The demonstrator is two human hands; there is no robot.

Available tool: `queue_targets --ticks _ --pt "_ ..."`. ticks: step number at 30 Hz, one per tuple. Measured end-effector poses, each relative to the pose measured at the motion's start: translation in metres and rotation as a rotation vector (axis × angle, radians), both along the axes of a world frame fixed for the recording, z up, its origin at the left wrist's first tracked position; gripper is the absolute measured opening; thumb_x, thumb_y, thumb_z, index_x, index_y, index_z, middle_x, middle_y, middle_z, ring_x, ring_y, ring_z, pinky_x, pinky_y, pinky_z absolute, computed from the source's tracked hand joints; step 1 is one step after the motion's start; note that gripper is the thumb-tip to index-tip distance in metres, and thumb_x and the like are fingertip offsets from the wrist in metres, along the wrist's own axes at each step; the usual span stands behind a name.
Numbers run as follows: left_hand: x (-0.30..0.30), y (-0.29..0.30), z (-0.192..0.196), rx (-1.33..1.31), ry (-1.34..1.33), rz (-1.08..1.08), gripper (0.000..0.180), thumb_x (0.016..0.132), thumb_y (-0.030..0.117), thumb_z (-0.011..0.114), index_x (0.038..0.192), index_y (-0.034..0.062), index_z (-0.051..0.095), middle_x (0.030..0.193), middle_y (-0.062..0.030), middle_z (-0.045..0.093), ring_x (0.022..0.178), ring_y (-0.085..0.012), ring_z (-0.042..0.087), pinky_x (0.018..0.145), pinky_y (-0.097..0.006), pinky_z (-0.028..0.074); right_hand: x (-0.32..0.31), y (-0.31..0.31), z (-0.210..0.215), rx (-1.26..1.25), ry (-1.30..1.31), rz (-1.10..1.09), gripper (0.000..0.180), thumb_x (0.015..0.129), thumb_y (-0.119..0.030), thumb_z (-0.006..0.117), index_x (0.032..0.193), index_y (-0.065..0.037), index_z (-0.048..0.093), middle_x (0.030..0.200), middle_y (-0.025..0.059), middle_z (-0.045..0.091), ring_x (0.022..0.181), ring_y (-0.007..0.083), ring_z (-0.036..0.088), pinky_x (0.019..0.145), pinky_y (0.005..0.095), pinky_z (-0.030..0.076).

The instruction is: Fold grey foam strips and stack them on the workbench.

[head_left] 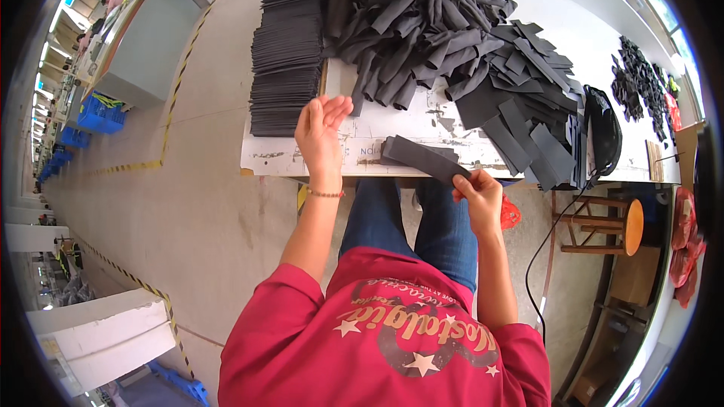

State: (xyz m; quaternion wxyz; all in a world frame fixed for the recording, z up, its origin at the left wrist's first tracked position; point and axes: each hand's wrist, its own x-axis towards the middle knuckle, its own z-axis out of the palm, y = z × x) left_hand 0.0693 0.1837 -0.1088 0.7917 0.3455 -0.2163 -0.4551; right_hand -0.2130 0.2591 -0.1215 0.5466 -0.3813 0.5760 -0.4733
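My right hand (pixel 480 194) pinches one end of a flat black fabric strip (pixel 424 157) between thumb and fingers at the table's front edge. Partly under that strip, another dark piece (pixel 446 154) shows on the white tabletop. My left hand (pixel 323 124) is raised over the front edge with its fingers extended and nothing visible in it. Just beyond it stands a long, neat stack of black strips (pixel 285 68). A loose heap of curled black pieces (pixel 415 22) fills the table's far middle. Flat black pieces (pixel 528 105) lie spread to its right.
A black bundle (pixel 602 132) with a cable (pixel 539 279) lies right of the flat pieces. Beyond it is a small dark pile (pixel 639 83). A wooden stool (pixel 632 226) stands at the right. Blue crates (pixel 102 113) sit across the aisle at the left.
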Motion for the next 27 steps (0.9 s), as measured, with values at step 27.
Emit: queue_targets --ticks 27 --pt "0.008 -0.072 -0.026 0.347 -0.337 -0.175 0.023 0.089 0.021 0.07 0.094 -0.0006 0.064 0.081 -0.0077 0.067 0.07 -0.018 0.067 0.06 -0.027 0.052 -0.094 -0.126 -0.027 -0.204 1.807 -0.034 0.043 0.082 -0.035 0.07 0.103 0.002 0.064 0.111 0.0159 0.061 0.102 0.0293 0.057 0.083 0.0369 0.048"
